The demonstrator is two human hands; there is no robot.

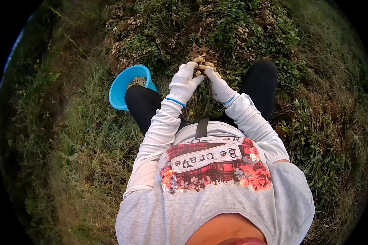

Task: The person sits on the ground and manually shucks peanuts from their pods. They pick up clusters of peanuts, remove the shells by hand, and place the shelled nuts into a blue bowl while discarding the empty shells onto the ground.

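Both my hands wear white knit gloves and meet at a cluster of peanut pods [206, 66] hanging on the roots of a pulled peanut plant. My left hand [184, 80] touches the pods from the left, with its fingertips at the upper pods and its thumb towards the lower ones. From the right, my right hand [219, 85] has its fingers against the lower pods. The plant's stems run down between my wrists, partly hidden. Left of my knee, a blue plastic bucket [118, 90] stands tilted, with loose peanut pods [136, 81] in it.
Uprooted peanut plants [171, 27] with pods on their roots lie heaped ahead of me. More peanut plants [322, 144] lie on the right. Grass [92, 128] covers the ground on the left. My bent knees stand on either side of my hands, the left one overlapping the bucket's rim.
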